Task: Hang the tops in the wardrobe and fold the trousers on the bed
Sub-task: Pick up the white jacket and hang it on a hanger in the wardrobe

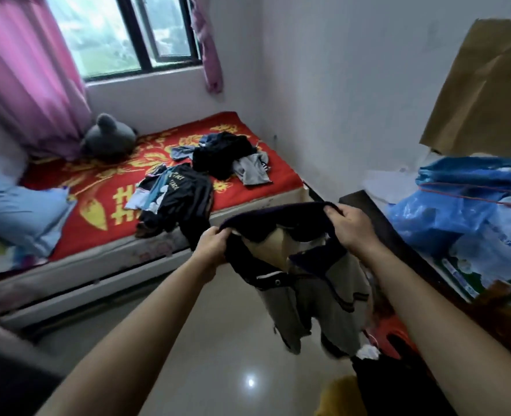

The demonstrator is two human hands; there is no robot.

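I hold a grey garment with a dark navy collar and trim point(314, 283) up in the air over the floor. My left hand point(213, 246) grips its left edge and my right hand point(349, 225) grips the dark band at its top right. The cloth hangs down between my arms. On the bed with the red and gold cover point(98, 205) lie a black printed top point(179, 196) near the front edge and a heap of dark and grey clothes point(227, 156) further back. No wardrobe is in view.
A grey plush toy point(108, 138) and a light blue pillow point(17, 211) lie at the bed's head under the window with pink curtains. To the right, a dark wooden table point(377, 223) carries blue plastic bags point(458, 211). Red and yellow items lie on the glossy floor near my feet.
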